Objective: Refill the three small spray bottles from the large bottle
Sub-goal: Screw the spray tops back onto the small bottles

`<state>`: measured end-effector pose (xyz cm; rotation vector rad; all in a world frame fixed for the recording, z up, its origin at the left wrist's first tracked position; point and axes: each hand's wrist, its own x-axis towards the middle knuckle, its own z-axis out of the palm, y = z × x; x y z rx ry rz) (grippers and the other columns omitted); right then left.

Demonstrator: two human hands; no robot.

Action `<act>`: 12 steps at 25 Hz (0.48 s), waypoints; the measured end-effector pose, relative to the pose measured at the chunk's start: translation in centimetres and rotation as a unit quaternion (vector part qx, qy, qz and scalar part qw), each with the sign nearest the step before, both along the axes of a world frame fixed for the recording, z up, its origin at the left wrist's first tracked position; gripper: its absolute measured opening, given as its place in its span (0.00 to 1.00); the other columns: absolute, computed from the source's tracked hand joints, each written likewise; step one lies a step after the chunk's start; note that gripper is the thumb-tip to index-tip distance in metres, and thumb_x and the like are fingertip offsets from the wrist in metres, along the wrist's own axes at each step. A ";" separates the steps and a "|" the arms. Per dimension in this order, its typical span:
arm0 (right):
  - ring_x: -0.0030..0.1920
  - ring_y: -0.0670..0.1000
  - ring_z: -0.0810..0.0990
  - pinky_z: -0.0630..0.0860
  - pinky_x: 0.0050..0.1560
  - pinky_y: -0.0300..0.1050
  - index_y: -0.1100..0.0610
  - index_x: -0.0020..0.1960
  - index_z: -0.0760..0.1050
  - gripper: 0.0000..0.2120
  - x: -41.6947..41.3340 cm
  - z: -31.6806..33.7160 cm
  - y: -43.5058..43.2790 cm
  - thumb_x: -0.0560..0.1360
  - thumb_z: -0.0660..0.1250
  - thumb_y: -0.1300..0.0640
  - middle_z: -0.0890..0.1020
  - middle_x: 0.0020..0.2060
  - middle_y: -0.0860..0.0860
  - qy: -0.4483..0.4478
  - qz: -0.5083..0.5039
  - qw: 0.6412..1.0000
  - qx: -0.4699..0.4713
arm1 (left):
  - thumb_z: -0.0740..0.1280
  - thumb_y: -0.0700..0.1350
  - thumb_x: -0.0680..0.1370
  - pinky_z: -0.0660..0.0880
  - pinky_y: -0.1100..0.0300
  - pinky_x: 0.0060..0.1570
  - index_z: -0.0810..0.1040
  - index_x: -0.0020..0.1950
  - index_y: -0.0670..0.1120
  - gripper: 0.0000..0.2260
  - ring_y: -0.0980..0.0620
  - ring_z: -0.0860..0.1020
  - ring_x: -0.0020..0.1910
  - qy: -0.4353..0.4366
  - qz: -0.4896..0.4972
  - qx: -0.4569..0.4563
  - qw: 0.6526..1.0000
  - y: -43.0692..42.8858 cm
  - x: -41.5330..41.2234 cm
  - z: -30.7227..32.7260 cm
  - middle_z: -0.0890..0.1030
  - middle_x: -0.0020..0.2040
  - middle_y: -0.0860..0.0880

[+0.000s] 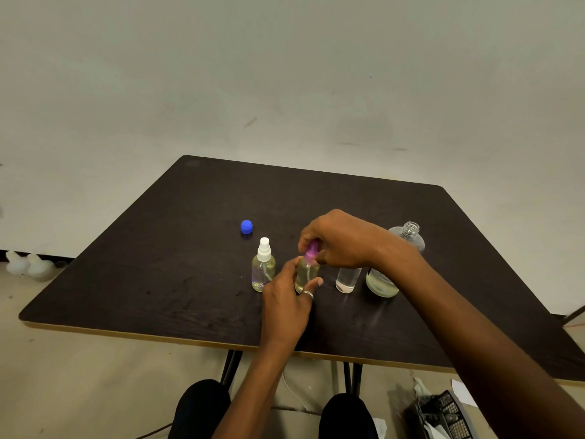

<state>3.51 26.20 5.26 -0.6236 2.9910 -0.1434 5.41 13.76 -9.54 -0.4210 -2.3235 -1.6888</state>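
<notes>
Right hand [342, 240] half hides pink sprayer [311, 250] atop bottle [305, 275].

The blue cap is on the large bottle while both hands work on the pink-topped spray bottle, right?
Not quite. In the head view the blue cap lies on the table, and the large bottle stands open. The left hand and right hand do work on the pink-topped spray bottle.

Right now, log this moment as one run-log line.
left hand: holds middle bottle | right hand: grips pink spray top | white-topped bottle: capped | large bottle: open | blue cap: on table
</notes>
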 end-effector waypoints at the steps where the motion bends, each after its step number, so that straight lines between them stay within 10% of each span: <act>1: 0.43 0.43 0.78 0.73 0.43 0.34 0.52 0.53 0.80 0.09 0.0 0.0 0.0 0.73 0.71 0.58 0.81 0.46 0.45 0.002 -0.007 1.000 0.000 | 0.74 0.50 0.74 0.76 0.70 0.43 0.76 0.62 0.55 0.18 0.66 0.79 0.45 0.001 -0.001 0.000 1.000 0.0 0.0 0.0 0.81 0.45 0.60; 12: 0.27 0.46 0.69 0.63 0.28 0.40 0.50 0.29 0.62 0.24 0.2 -1.9 -0.6 0.75 0.58 0.34 0.69 0.25 0.47 0.149 -0.097 0.978 0.107 | 0.75 0.49 0.73 0.69 0.75 0.36 0.77 0.51 0.54 0.11 0.69 0.75 0.38 0.009 0.009 0.003 1.000 0.0 0.0 0.1 0.76 0.34 0.64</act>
